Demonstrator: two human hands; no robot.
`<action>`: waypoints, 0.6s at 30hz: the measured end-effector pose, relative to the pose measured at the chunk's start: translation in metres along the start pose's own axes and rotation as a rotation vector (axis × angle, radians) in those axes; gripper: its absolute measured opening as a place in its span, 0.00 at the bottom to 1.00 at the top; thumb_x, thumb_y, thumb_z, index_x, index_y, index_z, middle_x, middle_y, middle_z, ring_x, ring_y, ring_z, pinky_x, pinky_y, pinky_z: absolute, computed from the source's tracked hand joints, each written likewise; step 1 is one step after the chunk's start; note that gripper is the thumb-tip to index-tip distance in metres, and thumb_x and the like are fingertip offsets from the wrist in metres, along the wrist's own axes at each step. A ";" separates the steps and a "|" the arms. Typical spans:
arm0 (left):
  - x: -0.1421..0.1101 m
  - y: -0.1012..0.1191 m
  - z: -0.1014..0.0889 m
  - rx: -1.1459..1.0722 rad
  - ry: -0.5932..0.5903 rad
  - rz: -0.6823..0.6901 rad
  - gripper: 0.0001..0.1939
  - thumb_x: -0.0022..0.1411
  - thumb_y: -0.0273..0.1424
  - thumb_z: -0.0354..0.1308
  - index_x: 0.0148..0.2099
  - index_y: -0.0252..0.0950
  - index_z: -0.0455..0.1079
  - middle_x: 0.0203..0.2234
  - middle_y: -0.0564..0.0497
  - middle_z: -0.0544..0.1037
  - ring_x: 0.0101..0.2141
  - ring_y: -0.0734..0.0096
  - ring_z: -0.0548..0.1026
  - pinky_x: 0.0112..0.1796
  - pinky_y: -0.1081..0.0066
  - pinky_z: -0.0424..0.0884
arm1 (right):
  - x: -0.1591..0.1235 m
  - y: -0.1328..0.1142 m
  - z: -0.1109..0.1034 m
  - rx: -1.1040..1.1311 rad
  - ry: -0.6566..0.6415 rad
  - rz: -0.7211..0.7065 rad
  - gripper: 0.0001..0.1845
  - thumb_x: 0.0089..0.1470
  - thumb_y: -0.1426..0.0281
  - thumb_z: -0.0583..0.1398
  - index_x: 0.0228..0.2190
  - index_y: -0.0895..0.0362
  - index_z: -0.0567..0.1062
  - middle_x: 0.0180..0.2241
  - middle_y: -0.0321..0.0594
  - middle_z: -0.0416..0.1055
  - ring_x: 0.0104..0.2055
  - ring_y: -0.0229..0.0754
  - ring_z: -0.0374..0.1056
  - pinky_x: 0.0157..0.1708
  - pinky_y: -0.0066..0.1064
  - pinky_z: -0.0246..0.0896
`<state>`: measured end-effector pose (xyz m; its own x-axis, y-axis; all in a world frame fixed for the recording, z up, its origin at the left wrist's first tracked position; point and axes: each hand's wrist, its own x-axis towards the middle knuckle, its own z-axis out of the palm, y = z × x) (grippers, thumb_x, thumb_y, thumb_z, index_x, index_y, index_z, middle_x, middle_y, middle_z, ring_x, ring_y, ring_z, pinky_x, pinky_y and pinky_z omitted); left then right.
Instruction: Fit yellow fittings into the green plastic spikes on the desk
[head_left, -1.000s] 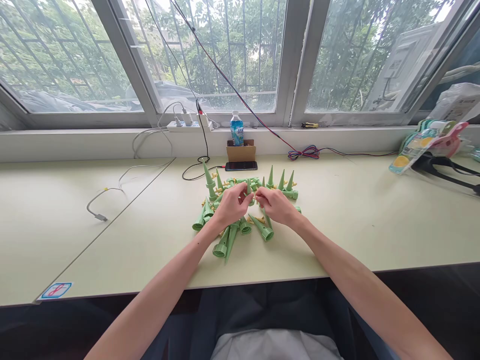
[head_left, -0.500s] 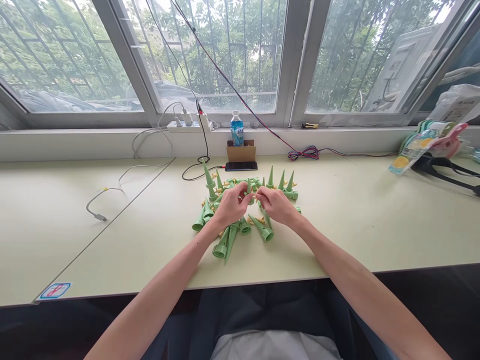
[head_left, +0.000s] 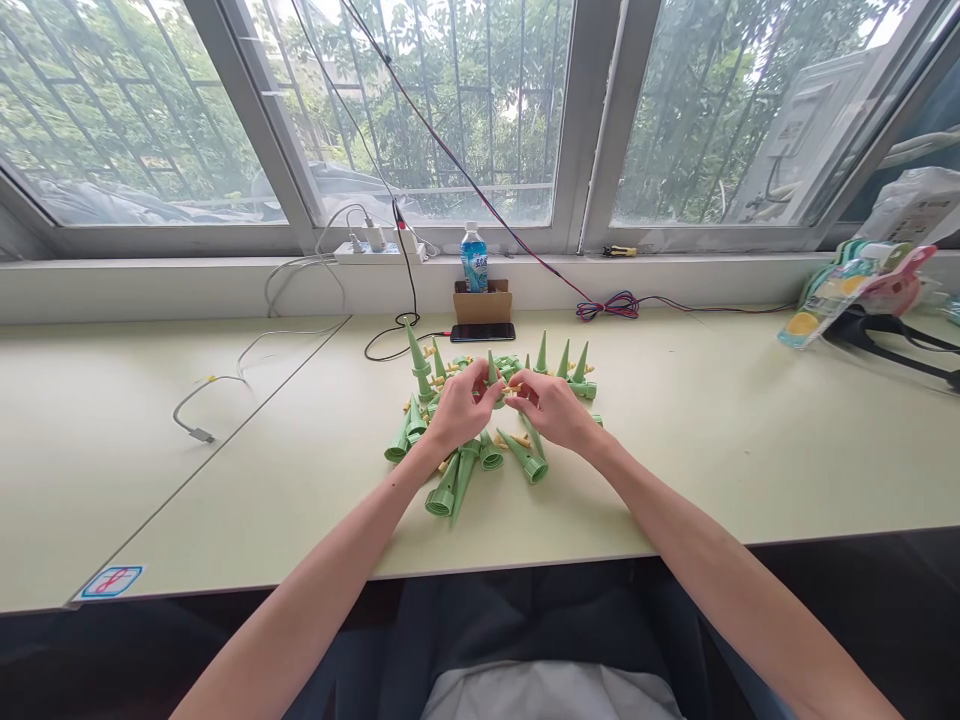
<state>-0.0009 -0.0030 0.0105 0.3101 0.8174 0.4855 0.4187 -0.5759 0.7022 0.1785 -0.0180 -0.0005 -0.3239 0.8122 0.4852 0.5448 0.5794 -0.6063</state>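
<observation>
My left hand is closed around a green plastic watering spike, its tip pointing up. Between the fingertips of my right hand is a small yellow valve, close to the spike's right side; whether the two touch I cannot tell. Around both hands lie many similar spikes, some standing on their caps, like the spike behind my right hand. Others lie on their sides with open threaded ends, such as the loose spike in front. More yellow valves are scattered among them, partly hidden.
A phone lies at the back of the pale table, before a small cardboard box and a blue drink bottle. Cables run along the sill. A white charging cable lies left; bagged items lie right.
The spike in my left hand has shifted slightly left. My right hand's fingers have moved a little apart from it, and the yellow valve shows more clearly.
</observation>
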 end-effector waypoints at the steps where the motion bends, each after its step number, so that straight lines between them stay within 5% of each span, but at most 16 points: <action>1: 0.000 0.000 0.000 -0.001 -0.009 0.002 0.07 0.64 0.35 0.54 0.36 0.37 0.65 0.25 0.53 0.69 0.26 0.73 0.68 0.23 0.74 0.63 | 0.000 0.001 0.000 -0.003 -0.007 0.004 0.07 0.60 0.66 0.57 0.38 0.56 0.70 0.28 0.36 0.69 0.27 0.37 0.60 0.31 0.29 0.56; 18: -0.002 0.001 0.001 -0.005 -0.065 0.053 0.06 0.63 0.33 0.54 0.35 0.37 0.63 0.25 0.53 0.67 0.27 0.73 0.67 0.24 0.75 0.64 | 0.000 0.001 0.000 -0.046 -0.032 0.041 0.14 0.64 0.67 0.50 0.27 0.55 0.65 0.21 0.33 0.61 0.23 0.36 0.54 0.26 0.28 0.49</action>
<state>0.0000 -0.0053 0.0097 0.3862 0.7833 0.4871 0.3962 -0.6178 0.6793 0.1793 -0.0179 -0.0011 -0.3248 0.8375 0.4394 0.5932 0.5423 -0.5951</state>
